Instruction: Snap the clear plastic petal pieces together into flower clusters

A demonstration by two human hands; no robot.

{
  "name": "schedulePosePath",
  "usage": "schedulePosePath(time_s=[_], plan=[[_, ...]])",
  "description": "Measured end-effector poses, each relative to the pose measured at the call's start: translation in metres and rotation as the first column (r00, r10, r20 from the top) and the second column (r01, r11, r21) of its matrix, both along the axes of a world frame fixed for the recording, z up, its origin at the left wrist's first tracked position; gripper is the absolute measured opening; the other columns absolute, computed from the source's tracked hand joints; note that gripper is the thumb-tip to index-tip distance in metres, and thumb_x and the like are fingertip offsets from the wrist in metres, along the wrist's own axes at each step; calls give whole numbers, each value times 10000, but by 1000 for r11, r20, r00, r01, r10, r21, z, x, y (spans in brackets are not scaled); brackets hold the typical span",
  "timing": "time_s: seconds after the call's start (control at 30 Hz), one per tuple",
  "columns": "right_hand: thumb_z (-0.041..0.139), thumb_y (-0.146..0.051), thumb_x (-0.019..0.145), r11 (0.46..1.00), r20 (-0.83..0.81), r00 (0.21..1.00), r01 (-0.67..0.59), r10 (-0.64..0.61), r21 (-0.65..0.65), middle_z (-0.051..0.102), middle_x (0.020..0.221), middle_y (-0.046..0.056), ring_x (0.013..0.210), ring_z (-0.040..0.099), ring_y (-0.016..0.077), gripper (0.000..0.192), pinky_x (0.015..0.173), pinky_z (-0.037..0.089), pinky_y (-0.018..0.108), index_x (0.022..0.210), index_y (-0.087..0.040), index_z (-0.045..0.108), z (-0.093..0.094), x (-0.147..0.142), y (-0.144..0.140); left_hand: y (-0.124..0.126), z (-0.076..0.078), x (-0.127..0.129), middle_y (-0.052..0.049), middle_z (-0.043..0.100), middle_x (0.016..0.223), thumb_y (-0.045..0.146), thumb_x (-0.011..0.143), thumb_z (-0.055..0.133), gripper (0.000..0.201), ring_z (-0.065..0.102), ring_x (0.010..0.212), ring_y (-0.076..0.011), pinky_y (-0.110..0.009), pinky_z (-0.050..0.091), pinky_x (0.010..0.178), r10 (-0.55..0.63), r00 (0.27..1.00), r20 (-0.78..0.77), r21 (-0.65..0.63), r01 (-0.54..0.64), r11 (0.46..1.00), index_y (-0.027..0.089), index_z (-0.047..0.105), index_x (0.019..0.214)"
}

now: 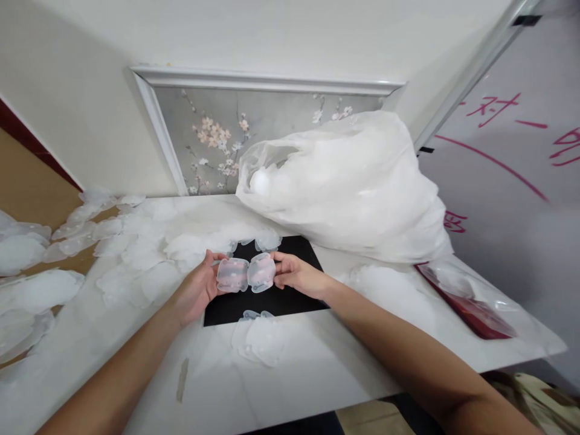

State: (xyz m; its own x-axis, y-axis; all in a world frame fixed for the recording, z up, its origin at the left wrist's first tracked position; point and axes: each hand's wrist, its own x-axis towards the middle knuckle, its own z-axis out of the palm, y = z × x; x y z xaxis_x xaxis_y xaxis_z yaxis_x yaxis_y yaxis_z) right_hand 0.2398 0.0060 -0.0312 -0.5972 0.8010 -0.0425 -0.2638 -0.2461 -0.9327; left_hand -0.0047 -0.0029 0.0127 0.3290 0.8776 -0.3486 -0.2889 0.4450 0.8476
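Over a black mat (299, 302), my two hands hold a pair of translucent plastic pieces side by side, their inner edges meeting. My left hand (203, 289) grips the left translucent plastic piece (232, 275) by its outer edge, with fingers showing through behind it. Pinched at its right edge, the right translucent plastic piece (261, 273) is in my right hand (290, 273) and tilts slightly. Whether the two pieces are joined, I cannot tell. Just below the mat lies a small overlapping group of similar pieces (260, 339). Another piece (268, 240) rests on the mat's far edge.
A big white plastic bag (353, 187), its mouth facing left, leans at the back. Loose translucent pieces (149, 260) spread across the left of the white table (217, 386). More pieces (389, 296) lie at right, beside a red tray (471, 308) with clear plastic over it.
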Motion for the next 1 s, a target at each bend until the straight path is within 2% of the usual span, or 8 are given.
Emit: schedulePosePath(time_s=[0.2,0.43,0.6,0.73,0.8,0.87,0.93,1.0], plan=[[654,-74,635,1000,-23,1000,-6,6,5,651,693,-34,589,505,79,377,520,328,196,984,-182,562,2,-2,0,2,-2,1,-98,719,1053,547,919,508,383,706,915,-234,-389,565,810,84,995,-51,-23,-85,996,198,563,1065],[746,-148,701,996,-9,997,-83,83,19,682,790,-14,686,626,96,343,603,469,200,998,-177,576,-6,-10,-1,-7,-11,9,-34,684,1000,479,699,802,545,655,878,-195,-338,547,758,-24,978,-208,161,58,985,224,561,1115],[791,-228,713,991,-10,991,-137,137,-6,697,895,13,791,692,143,419,721,558,286,1062,-185,563,-4,-7,-1,-8,-13,12,-19,672,965,438,652,830,582,617,817,-162,-277,502,706,-20,956,-294,191,80,978,221,557,1118],[643,-224,818,992,133,991,0,-16,125,697,892,36,771,695,164,258,669,548,298,1056,-190,550,-4,-3,4,-10,-7,10,-14,652,968,420,681,795,537,602,817,-163,-273,478,697,-43,949,-313,176,102,979,227,568,1128],[531,-182,856,917,276,917,182,-289,355,687,894,47,780,679,171,141,695,547,326,992,-195,561,-8,-1,9,-17,-3,12,-16,647,952,396,731,745,491,602,815,-171,-286,468,707,-177,926,-334,143,235,961,231,582,1163],[468,-124,847,730,355,747,247,-562,637,671,968,71,914,657,200,186,822,541,386,971,-200,584,-13,1,14,-27,1,17,-15,642,892,352,778,682,425,593,776,-176,-300,452,700,-361,825,-435,117,449,886,234,620,1181],[462,-94,835,569,387,599,142,-701,810,633,1147,111,1129,587,236,283,987,477,445,1058,-199,601,-17,0,18,-37,1,23,-20,629,870,286,783,643,342,580,781,-188,-316,443,713,-406,666,-626,134,605,785,244,692,1119],[492,-123,857,536,470,498,-14,-729,844,535,1349,154,1303,469,278,370,1071,407,494,1213,-188,566,-18,-2,22,-42,-2,28,-29,615,920,240,748,651,307,569,867,-212,-338,448,778,-296,559,-775,207,666,717,265,742,1040]])
